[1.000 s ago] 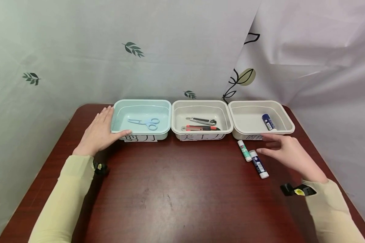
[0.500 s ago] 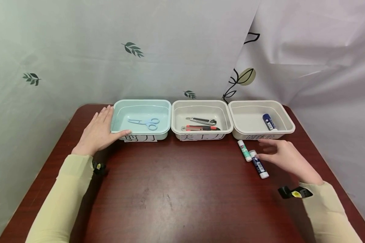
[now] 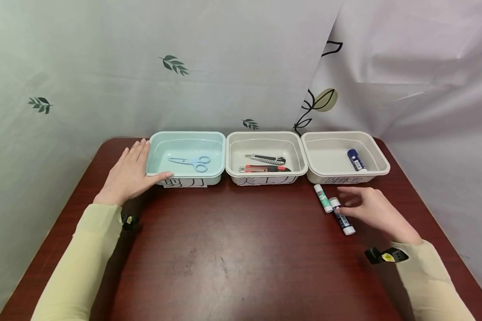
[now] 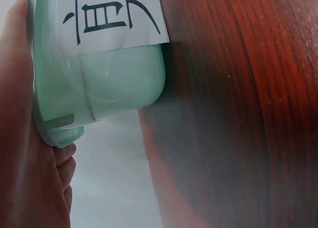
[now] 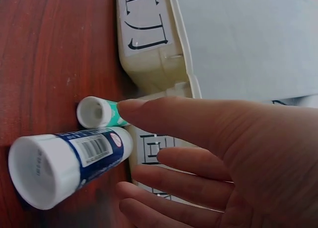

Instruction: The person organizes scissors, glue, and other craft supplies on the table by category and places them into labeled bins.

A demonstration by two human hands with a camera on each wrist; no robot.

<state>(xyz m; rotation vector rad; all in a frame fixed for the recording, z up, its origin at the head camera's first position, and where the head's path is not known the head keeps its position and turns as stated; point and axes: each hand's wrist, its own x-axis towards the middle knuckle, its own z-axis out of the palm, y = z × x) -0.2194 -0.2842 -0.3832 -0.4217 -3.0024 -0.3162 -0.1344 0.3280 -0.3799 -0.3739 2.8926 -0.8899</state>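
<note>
My left hand (image 3: 127,176) rests on the left corner of the light blue bin (image 3: 217,177), fingers straight along its side and thumb on the front rim. Light blue scissors (image 3: 194,163) lie in that bin. My right hand (image 3: 375,209) hovers over two glue sticks on the table, thumb and fingers apart with nothing between them. The larger, dark blue glue stick (image 5: 94,151) with white ends lies nearest, its upper part overlapped by my thumb in the head view. Beside it is a smaller green and white glue stick (image 3: 323,199).
A middle cream bin (image 3: 267,179) holds a black utility knife (image 3: 266,159) and a red and black one (image 3: 265,169). The right cream bin (image 3: 317,177) holds a dark blue glue stick (image 3: 356,160). All three bins carry paper labels and stand before a patterned cloth (image 3: 241,67).
My right hand has moved left and slightly down, from near the right bin's front to over the dark blue glue stick. My left hand stays on the blue bin.
</note>
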